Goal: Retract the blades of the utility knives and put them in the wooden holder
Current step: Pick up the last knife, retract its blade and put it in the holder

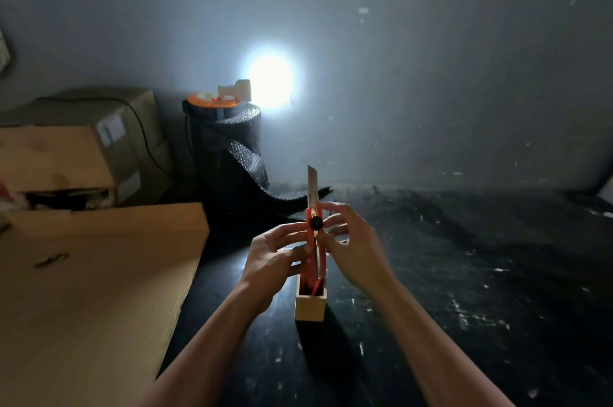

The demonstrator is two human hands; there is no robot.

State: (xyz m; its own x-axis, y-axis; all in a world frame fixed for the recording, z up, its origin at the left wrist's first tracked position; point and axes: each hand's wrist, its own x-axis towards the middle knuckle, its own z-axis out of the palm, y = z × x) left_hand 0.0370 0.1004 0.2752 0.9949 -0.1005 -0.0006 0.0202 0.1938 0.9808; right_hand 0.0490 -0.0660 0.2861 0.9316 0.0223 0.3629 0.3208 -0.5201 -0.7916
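Note:
I hold a red utility knife upright above the wooden holder, which stands on the dark floor. Its silver blade sticks out of the top, pointing up. A black knob sits on the knife's front. My left hand grips the red body from the left. My right hand holds it from the right, with fingers by the knob. Inside the holder another red handle shows.
A flat cardboard sheet lies on the left, with cardboard boxes behind it. A roll of black mat stands by the wall under a bright lamp. The dark speckled floor spreads to the right.

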